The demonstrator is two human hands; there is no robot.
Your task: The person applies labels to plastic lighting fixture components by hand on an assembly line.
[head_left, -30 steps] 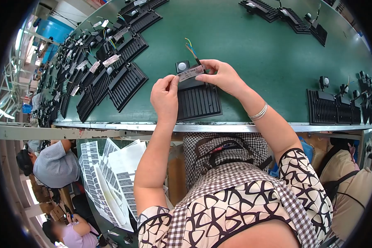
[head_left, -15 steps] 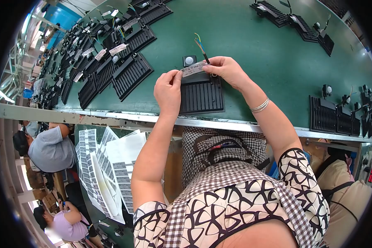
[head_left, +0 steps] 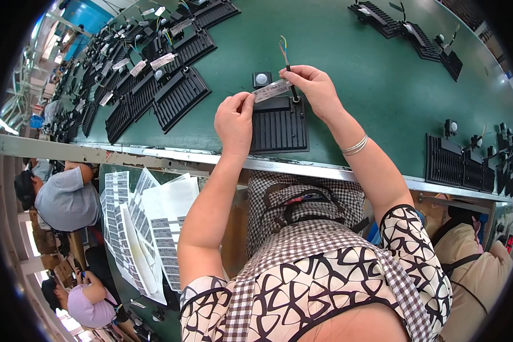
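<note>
A silvery printed label [head_left: 272, 90] is stretched between my two hands. My left hand [head_left: 234, 122] pinches its left end between thumb and fingers. My right hand [head_left: 316, 91] pinches its right end against the black cable [head_left: 288, 61], whose bare-ended coloured wires point up and away. Below the label lies a black finned floodlight [head_left: 279, 126], flat near the bench edge. Its motion sensor with a white dome [head_left: 261, 79] shows just beyond the label. The label partly covers the floodlight's top edge.
Many similar floodlights [head_left: 180, 98], several with labelled cables, crowd the left of the green bench [head_left: 353, 85]. More lie at far right [head_left: 446, 159] and top right [head_left: 422, 41]. Label sheets [head_left: 168, 228] sit below at left. Other people sit at left [head_left: 68, 196] and right [head_left: 470, 256].
My right hand has risen a little along the cable, and the label's right end has tilted upward with it. My left hand keeps its pinch.
</note>
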